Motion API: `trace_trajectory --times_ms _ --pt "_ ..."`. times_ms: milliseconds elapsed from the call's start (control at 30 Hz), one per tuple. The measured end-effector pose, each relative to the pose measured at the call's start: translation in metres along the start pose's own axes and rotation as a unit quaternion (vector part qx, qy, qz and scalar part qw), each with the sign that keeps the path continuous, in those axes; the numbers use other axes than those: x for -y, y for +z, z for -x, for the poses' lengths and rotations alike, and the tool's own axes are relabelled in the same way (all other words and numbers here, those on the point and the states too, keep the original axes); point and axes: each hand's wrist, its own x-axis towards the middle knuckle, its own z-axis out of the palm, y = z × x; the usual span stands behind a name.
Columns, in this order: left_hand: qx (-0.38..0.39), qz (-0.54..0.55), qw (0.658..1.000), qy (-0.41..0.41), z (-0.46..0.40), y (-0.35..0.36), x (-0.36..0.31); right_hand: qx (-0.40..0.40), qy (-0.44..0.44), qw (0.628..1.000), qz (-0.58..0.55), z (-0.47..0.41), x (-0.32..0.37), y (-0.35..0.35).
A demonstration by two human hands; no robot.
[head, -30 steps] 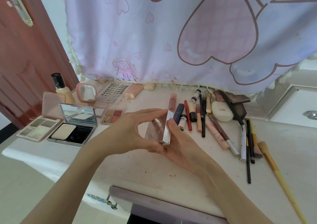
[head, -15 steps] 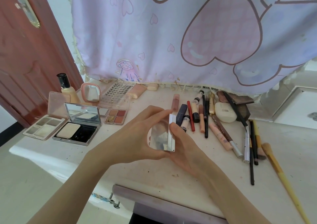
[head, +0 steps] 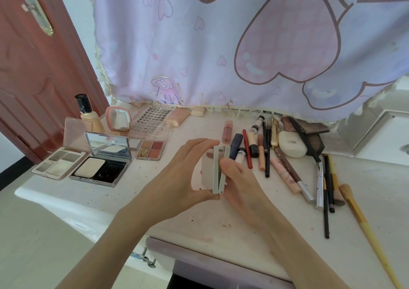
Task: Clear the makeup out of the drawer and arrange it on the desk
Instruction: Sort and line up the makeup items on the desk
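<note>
Head view shows both hands, left hand [head: 177, 178] and right hand [head: 241, 187], grasping a slim white hinged compact [head: 218, 171] above the surface [head: 221, 222], most makeup already arranged beside it.

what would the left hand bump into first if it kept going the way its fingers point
The left hand points up and right across the desk. Past the compact it grips, the pink lip gloss tube looks first in line, though depth is unclear.

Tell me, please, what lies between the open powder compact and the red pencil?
In the head view, both hands hold a small mirror case there, above the desk.
</note>
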Motion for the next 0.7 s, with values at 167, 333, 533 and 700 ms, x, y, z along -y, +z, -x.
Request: trace_trajectory --times_ms 167,333,533,700 --pt "0.018 0.149 0.988 -0.045 0.005 -0.004 0.002 -0.019 -0.019 0.999 -0.03 -0.001 -0.002 -0.002" --pt "-0.089 0.253 0.956 -0.117 0.005 -0.008 0.002 -0.048 -0.016 0.998 -0.045 -0.002 -0.006 0.001" --pt "-0.115 0.236 0.947 -0.187 0.008 -0.021 0.013 -0.061 -0.032 0.993 0.096 -0.001 -0.017 0.011" --pt "-0.107 0.156 0.97 -0.155 0.006 -0.031 0.029 -0.016 -0.058 0.973 0.221 0.0 -0.03 0.019"
